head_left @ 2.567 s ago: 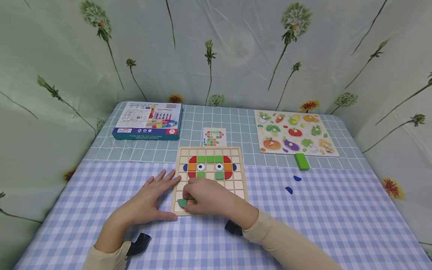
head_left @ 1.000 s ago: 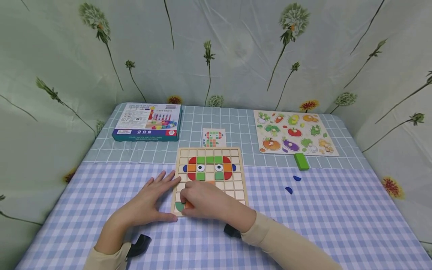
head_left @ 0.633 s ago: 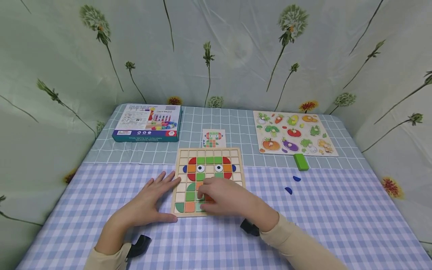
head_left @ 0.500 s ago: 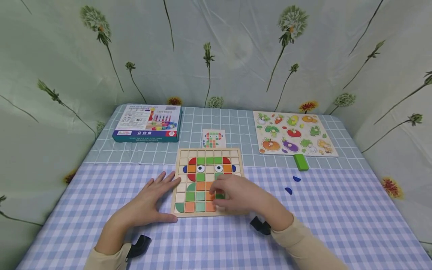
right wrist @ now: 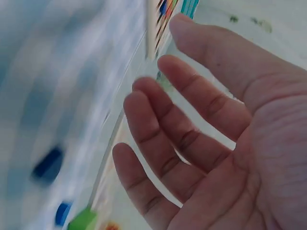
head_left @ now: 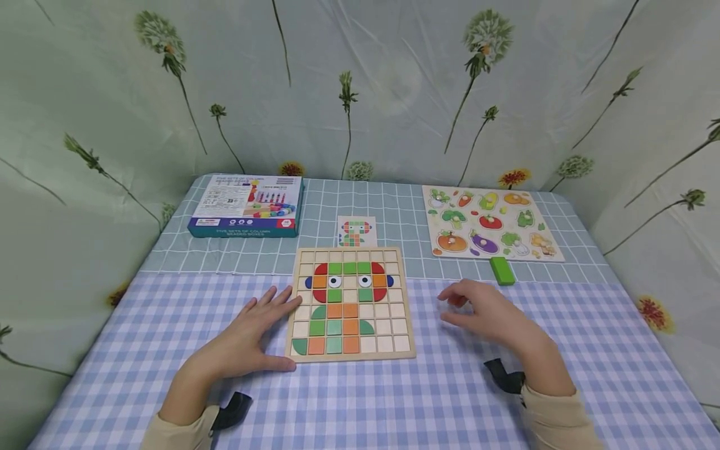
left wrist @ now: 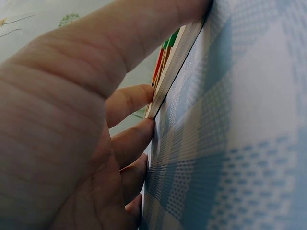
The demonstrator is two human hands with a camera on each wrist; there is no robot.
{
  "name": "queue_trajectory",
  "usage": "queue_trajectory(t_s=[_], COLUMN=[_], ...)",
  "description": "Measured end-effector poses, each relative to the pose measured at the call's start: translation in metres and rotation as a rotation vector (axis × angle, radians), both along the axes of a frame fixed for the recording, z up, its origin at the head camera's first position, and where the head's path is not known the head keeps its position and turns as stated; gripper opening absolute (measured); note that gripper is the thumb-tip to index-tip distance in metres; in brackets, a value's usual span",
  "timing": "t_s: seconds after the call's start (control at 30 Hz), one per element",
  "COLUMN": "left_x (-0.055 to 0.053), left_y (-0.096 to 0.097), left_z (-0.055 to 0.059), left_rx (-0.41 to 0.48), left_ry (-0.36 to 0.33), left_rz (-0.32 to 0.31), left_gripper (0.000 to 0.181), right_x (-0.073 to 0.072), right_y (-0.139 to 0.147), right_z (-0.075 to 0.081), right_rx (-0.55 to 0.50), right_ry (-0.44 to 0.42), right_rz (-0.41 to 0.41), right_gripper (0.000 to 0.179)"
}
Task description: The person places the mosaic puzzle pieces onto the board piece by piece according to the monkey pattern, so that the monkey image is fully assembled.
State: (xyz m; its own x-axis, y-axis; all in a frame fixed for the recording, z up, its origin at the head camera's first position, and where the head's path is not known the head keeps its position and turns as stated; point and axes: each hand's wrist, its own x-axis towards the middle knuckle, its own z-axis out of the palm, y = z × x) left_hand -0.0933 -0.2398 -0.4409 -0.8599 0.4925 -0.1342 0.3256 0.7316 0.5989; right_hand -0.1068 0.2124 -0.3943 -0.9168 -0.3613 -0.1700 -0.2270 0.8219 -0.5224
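A square wooden grid board [head_left: 407, 312] lies on the checked cloth, with coloured tiles laid out as a figure with two round eyes. My left hand [head_left: 242, 340] rests at its left side, fingers spread, fingertips right at the edge. A green quarter-round tile [head_left: 300, 346] sits in the bottom left cell; another green quarter-round tile [head_left: 367, 327] lies right of the orange tiles. My right hand [head_left: 489, 312] hovers right of the board, fingers loosely bent and holding nothing. It hides two blue half-round pieces in the head view; the right wrist view shows one blue half-round piece [right wrist: 48, 165] below its fingers.
A small printed pattern card [head_left: 357, 231] lies behind the board. At the back left is a boxed toy set [head_left: 245, 205]; at the back right, a vegetable puzzle board [head_left: 495, 222] with a green block [head_left: 502, 270] at its front edge. A curtain hangs behind.
The green quarter-round tile came to lie in the bottom left cell. My right hand then left the board and moved right, over the blue half-round pieces. My left hand stayed put.
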Motion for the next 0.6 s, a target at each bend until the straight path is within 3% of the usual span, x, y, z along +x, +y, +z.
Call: queue_trajectory(t_s=[0.27,0.6], left_x=[-0.001,-0.001], left_y=[0.000,0.001], left_z=[-0.001,0.000], left_rx=[-0.012,-0.013], left_ry=[-0.015,-0.022], left_rz=[0.006,0.014], left_gripper=[0.114,0.112], right_x=[0.014,0.018], right_y=[0.043,0.056], right_z=[-0.009,-0.017], right_rx=[0.086,0.096], right_ry=[-0.052,-0.080], right_rz=[-0.154,-0.164], right_gripper=[0.037,0.034])
